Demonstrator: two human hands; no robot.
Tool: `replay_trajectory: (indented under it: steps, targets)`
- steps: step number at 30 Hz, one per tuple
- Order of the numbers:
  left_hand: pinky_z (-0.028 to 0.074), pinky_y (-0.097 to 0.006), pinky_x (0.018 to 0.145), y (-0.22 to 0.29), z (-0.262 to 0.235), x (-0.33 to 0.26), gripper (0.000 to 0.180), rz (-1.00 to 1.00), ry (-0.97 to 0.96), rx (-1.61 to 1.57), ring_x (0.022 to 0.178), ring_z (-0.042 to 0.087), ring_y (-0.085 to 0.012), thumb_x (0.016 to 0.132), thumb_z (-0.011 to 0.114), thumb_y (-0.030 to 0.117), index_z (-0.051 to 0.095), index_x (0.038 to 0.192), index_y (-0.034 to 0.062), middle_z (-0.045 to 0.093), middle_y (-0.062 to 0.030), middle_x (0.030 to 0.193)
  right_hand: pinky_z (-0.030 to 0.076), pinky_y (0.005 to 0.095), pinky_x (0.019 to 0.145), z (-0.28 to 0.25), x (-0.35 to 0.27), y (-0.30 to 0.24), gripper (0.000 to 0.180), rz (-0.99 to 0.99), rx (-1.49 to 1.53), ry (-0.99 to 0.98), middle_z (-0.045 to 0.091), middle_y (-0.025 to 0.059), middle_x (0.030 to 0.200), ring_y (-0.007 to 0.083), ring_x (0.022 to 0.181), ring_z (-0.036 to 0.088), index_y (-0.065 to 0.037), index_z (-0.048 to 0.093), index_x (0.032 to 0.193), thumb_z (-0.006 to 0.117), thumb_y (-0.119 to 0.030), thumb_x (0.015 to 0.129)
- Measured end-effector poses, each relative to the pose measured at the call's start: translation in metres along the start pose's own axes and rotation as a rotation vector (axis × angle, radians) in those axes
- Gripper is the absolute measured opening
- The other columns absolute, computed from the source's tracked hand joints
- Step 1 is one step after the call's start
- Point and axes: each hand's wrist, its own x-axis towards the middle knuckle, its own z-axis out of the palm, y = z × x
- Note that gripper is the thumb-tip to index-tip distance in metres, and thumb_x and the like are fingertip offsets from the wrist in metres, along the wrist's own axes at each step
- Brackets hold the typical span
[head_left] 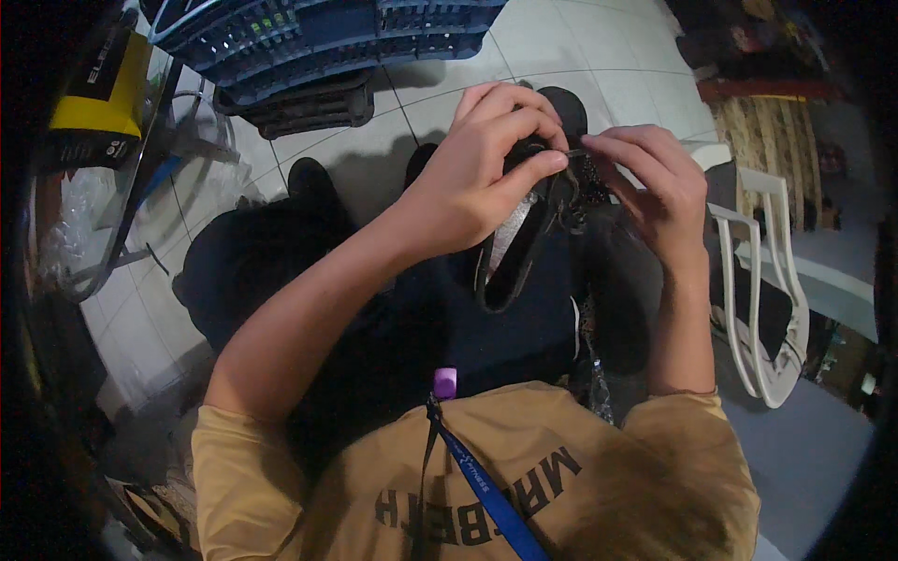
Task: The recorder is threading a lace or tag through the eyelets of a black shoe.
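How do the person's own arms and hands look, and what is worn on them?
Both forearms are bare. The left hand and the right hand wear no gloves; no rings or watch can be seen. Short mustard-yellow T-shirt sleeves cover only the upper arms.

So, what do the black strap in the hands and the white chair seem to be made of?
Black strap: probably woven fabric or synthetic webbing, matte; it hangs in a limp loop. White chair: likely moulded plastic, smooth, with a slight sheen on its slats.

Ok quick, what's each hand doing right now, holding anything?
Left hand: closed, pinching the top of a black strap.
Right hand: fingers closed on the same strap's small fitting; exact part cannot be told.
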Motion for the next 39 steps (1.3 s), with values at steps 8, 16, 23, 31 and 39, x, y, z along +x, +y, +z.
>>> replay_trajectory:
  steps: [8,16,23,31,39]
  targets:
    - [0.039,-0.043,0.117,0.0,0.0,0.0,0.015,-0.005,-0.008,-0.04,0.133,0.054,-0.0309,0.104,0.074,0.019,0.072,0.113,0.0066,0.064,-0.0101,0.129,0.059,0.0378,0.081,0.005,-0.025,0.042,0.034,0.02,-0.162,0.123,0.08,0.0091,0.108,0.0276,0.094,0.075,-0.007,0.082,0.117,0.081,0.002,0.084]
    - [0.038,-0.044,0.116,0.001,-0.001,0.002,0.015,-0.015,-0.021,-0.027,0.131,0.054,-0.0319,0.102,0.074,0.016,0.07,0.111,0.0059,0.063,-0.0104,0.128,0.062,0.0339,0.082,-0.009,-0.032,0.07,0.028,0.065,-0.251,0.272,0.082,0.0096,0.108,0.0248,0.097,0.079,-0.006,0.084,0.113,0.084,0.005,0.087]
    - [0.038,-0.044,0.117,0.008,-0.004,0.003,0.015,-0.039,-0.057,-0.035,0.131,0.054,-0.0326,0.101,0.075,0.015,0.069,0.111,0.0054,0.062,-0.011,0.127,0.062,0.0337,0.082,-0.011,-0.046,0.084,0.03,0.198,-0.262,0.324,0.081,0.0095,0.11,0.024,0.097,0.079,-0.007,0.083,0.112,0.084,0.006,0.086]
    - [0.038,-0.043,0.117,0.007,-0.004,0.003,0.016,-0.018,-0.06,-0.014,0.132,0.054,-0.0327,0.098,0.076,0.011,0.068,0.111,0.0053,0.062,-0.0111,0.128,0.063,0.0334,0.086,-0.017,-0.068,0.112,0.024,0.309,-0.214,0.411,0.082,0.0097,0.111,0.0226,0.101,0.08,-0.005,0.084,0.11,0.083,0.007,0.088]
    - [0.038,-0.043,0.117,0.007,-0.002,0.003,0.02,-0.006,-0.042,-0.024,0.131,0.054,-0.0318,0.096,0.078,0.005,0.067,0.114,0.0068,0.062,-0.0101,0.127,0.061,0.0327,0.079,-0.023,-0.077,0.121,0.024,0.23,-0.327,0.548,0.081,0.0079,0.106,0.0206,0.094,0.077,-0.006,0.084,0.104,0.089,0.005,0.083]
